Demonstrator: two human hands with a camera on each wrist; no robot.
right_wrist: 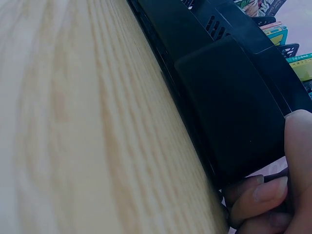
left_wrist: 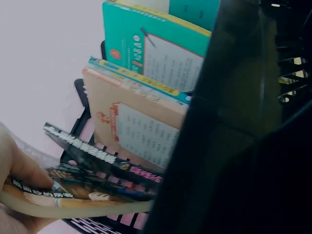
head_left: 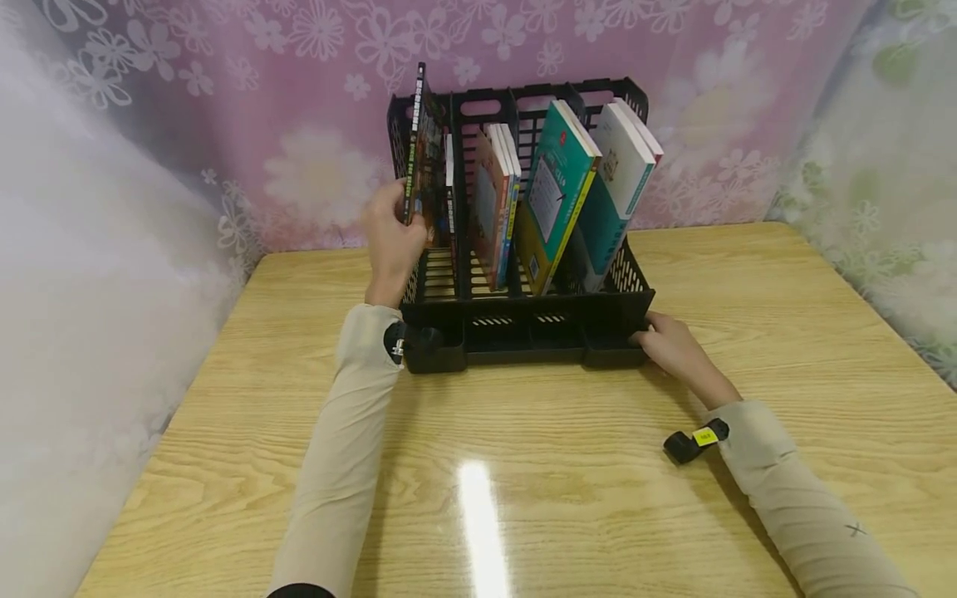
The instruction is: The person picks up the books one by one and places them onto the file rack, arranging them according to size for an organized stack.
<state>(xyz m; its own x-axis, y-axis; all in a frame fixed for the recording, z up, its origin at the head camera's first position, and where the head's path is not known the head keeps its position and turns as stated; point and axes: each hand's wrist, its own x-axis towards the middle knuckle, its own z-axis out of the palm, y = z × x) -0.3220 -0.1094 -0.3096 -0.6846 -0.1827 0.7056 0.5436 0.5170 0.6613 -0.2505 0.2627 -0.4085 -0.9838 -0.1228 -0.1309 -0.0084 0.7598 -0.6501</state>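
My left hand (head_left: pixel 394 241) pinches a tall dark book (head_left: pixel 415 137) by its lower spine. That book stands upright in the leftmost slot of a black desktop book rack (head_left: pixel 523 357), rising above the rack's back. Beside it in the same slot is a thinner, shorter dark book (head_left: pixel 450 191), its spine also seen in the left wrist view. At the rack's front right corner, my right hand (head_left: pixel 676 353) grips the black plastic. The right wrist view has the thumb (right_wrist: pixel 300 146) against the corner's side, with the other fingers curled below at its edge.
Right of the dark books stand thin brown-covered books (head_left: pixel 493 208), a green and yellow book (head_left: pixel 557 187) and a white and teal book (head_left: pixel 616 183), each leaning in its slot. The rack sits on a wooden table (head_left: pixel 568 465) before a pink floral curtain (head_left: pixel 314 124).
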